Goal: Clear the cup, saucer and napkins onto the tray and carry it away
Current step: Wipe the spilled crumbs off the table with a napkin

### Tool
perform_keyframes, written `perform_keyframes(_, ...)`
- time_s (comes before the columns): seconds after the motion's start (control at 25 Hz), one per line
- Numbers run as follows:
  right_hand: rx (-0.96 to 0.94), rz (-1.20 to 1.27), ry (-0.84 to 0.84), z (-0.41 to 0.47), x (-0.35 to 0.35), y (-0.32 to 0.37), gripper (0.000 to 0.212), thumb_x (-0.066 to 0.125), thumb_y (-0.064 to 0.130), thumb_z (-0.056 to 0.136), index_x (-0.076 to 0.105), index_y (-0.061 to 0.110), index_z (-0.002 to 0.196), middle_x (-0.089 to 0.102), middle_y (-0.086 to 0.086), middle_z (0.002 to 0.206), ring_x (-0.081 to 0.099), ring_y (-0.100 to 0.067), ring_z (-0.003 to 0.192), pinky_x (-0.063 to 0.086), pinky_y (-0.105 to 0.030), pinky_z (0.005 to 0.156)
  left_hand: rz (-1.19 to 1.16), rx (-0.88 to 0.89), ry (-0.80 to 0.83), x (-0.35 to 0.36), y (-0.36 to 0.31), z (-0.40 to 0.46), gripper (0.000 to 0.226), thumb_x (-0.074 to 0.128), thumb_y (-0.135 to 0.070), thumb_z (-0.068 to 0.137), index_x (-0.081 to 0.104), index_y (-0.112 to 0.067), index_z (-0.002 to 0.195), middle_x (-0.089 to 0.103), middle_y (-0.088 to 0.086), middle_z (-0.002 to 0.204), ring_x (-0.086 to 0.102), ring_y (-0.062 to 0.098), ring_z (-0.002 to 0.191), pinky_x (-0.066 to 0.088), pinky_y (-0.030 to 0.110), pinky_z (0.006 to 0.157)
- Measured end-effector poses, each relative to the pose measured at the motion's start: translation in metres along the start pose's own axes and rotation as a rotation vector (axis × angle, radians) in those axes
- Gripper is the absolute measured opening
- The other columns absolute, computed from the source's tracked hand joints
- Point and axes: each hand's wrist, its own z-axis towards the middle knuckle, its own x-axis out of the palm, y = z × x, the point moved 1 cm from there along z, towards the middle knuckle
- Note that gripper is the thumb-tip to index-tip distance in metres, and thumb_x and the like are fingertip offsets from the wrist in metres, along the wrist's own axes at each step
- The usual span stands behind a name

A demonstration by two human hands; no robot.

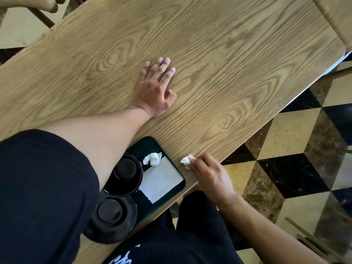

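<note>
A dark green tray (150, 143) lies at the near edge of the wooden table (209, 44). On it stand a black cup (124, 174) and a black saucer (112, 218), partly hidden by my left arm. A crumpled white napkin (152, 159) and a flat white napkin (162, 181) also rest on the tray. My right hand (207, 174) pinches another crumpled napkin (185, 160) just right of the tray's edge. My left hand (155, 86) lies flat on the tabletop, fingers spread, holding nothing.
A wooden chair (47, 4) stands at the far left corner. Another wooden tabletop (339, 14) sits at the upper right. The floor (295, 149) to the right is checkered in black, tan and brown marble. Wooden chair legs (308, 239) show at the lower right.
</note>
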Motion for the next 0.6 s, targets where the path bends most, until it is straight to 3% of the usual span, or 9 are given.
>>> perform_keyframes(0.04,0.05,-0.042,-0.047,0.025,-0.016,-0.019,0.022,0.064,0.022,0.1,0.071,0.002,0.094,0.062,-0.01,0.089,0.06,-0.021,0.07,0.056,-0.036,0.063,-0.01,-0.003,0.009,-0.001,0.001,0.0,0.061,0.052,-0.029,0.086,0.057,-0.006,0.142,0.044,0.017,0.159,0.037,0.033,0.15,0.024,0.057,0.123)
perform_keyframes(0.12,0.336,-0.115,-0.233,0.079,-0.054,-0.062,0.023,0.065,0.023,0.099,0.073,0.001,0.097,0.066,-0.015,0.098,0.062,-0.025,0.082,0.047,-0.029,0.075,-0.007,-0.013,0.019,-0.001,-0.001,-0.001,0.063,0.05,-0.029,0.085,0.056,-0.006,0.143,0.043,0.017,0.159,0.036,0.032,0.15,0.022,0.057,0.124)
perform_keyframes(0.2,0.626,-0.094,-0.393,0.114,-0.075,-0.096,0.024,0.064,0.022,0.098,0.072,0.0,0.102,0.066,-0.017,0.106,0.062,-0.031,0.096,0.042,-0.032,0.085,-0.012,-0.017,0.027,-0.003,-0.003,0.0,0.064,0.049,-0.03,0.084,0.055,-0.005,0.144,0.042,0.016,0.16,0.034,0.032,0.151,0.021,0.056,0.125)
perform_keyframes(0.24,0.672,-0.067,-0.416,0.113,-0.069,-0.093,0.022,0.064,0.021,0.097,0.072,0.0,0.101,0.066,-0.016,0.105,0.061,-0.03,0.095,0.046,-0.035,0.087,-0.019,-0.014,0.037,-0.003,-0.002,0.0,0.064,0.049,-0.03,0.085,0.055,-0.005,0.144,0.041,0.016,0.16,0.034,0.032,0.151,0.021,0.057,0.125)
perform_keyframes(0.32,0.531,0.03,-0.384,0.073,-0.032,-0.046,0.019,0.067,0.015,0.097,0.071,-0.002,0.091,0.063,-0.014,0.095,0.056,-0.021,0.081,0.05,-0.036,0.078,-0.002,-0.018,0.051,-0.005,-0.003,-0.001,0.063,0.05,-0.03,0.085,0.055,-0.005,0.144,0.042,0.017,0.16,0.034,0.033,0.151,0.021,0.057,0.124)
perform_keyframes(0.44,0.162,0.125,-0.146,-0.018,0.018,0.015,0.015,0.068,0.01,0.097,0.07,-0.002,0.088,0.06,-0.011,0.086,0.057,-0.02,0.07,0.053,-0.032,0.064,0.005,-0.02,0.077,-0.007,-0.001,0.0,0.062,0.05,-0.03,0.087,0.054,-0.006,0.144,0.041,0.016,0.16,0.034,0.033,0.151,0.021,0.057,0.124)
perform_keyframes(0.6,-0.118,0.146,0.035,-0.028,0.019,0.001,0.001,0.07,0.003,0.094,0.071,0.003,0.095,0.059,-0.009,0.083,0.057,-0.025,0.071,0.054,-0.04,0.064,0.011,-0.023,0.086,-0.009,-0.004,0.001,0.062,0.051,-0.03,0.087,0.055,-0.006,0.143,0.043,0.016,0.159,0.035,0.034,0.151,0.021,0.057,0.124)
